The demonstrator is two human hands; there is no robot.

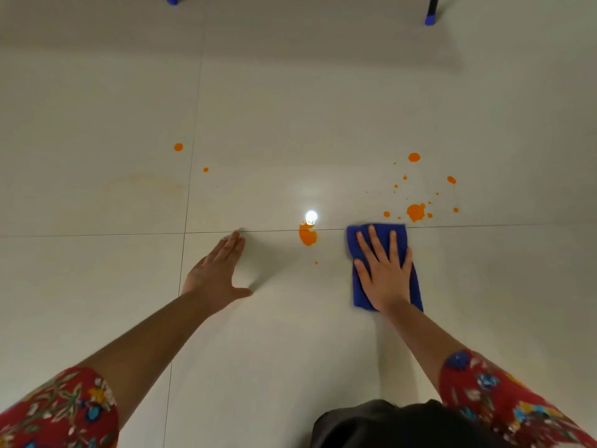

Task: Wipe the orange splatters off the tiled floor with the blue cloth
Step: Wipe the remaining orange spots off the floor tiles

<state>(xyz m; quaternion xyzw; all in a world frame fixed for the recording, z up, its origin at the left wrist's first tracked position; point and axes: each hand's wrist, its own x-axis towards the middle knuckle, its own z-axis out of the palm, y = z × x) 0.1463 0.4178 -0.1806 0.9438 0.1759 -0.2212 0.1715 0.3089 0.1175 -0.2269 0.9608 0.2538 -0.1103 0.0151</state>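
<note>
No writing, brand or label can be read anywhere in the head view. The right hand (386, 271) lies flat with its fingers spread, palm pressed down on the folded rectangular blue cloth (358, 287), which sits on the pale glossy tiled floor (290, 124); the hand pins the cloth rather than closing around it. The cloth's far edge touches a thin grout line (97, 235) that runs across the view. Just beyond that edge, on the next tile, lies the largest cluster of orange splatters (415, 211), with smaller drops scattered further out and to the right. To the left of the cloth, between the two hands, an elongated orange blot (307, 236) straddles the grout line, with a bright white reflection of a lamp (311, 216) at its far end and a tiny drop nearer the person. The left hand (217, 273) rests open on bare tile, fingers together and thumb out, holding nothing, its fingertips at the grout line. Two small orange drops (178, 147) lie well apart on the far left side, either side of a lengthwise grout line. Both forearms emerge from red floral sleeves (58, 412). The floor is open on all sides of the hands; only two dark furniture legs with blue caps (430, 19) stand at the far edge.
</note>
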